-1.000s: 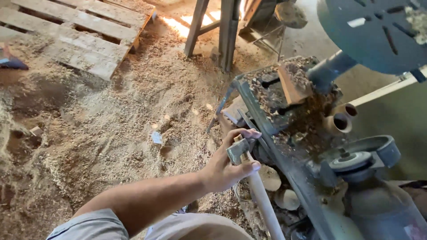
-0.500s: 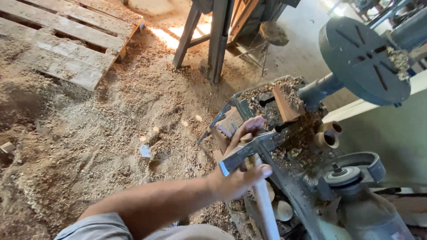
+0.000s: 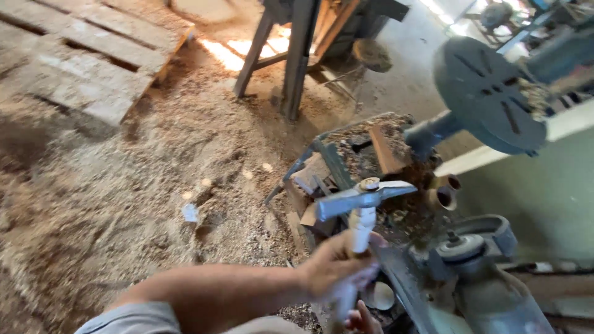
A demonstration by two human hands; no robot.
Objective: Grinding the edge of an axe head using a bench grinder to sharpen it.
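Nearest the camera, at about 6 o'clock, we see a grey sleeve and a bare forearm running toward 3 o'clock, ending in the left hand. Its fingers are curled tight around the pale round handle of a tool, which stands nearly upright, leaning slightly toward 1 o'clock. Just below it, at the bottom edge, we glimpse the fingertips of the right hand (mostly cut off by the frame, so we cannot tell whether they are spread or closed, or whether they touch the handle's lower end).

At the top of the handle sits the tool's grey metal crosspiece, a flat blade-like bar lying roughly 9 to 3 o'clock, held in the air above the machine bed. That bed, at the centre of the view, is heaped with wood shavings and carries a reddish wooden block. At 3 o'clock from the crosspiece we see two short hollow wooden tubes; at 4 o'clock, a round grey metal fitting.

Farther off, at 2 o'clock, a dark slotted metal disc stands on an arm. The sawdust-covered floor fills the left half, with a wooden pallet at 10 o'clock and dark stand legs at 12 o'clock.
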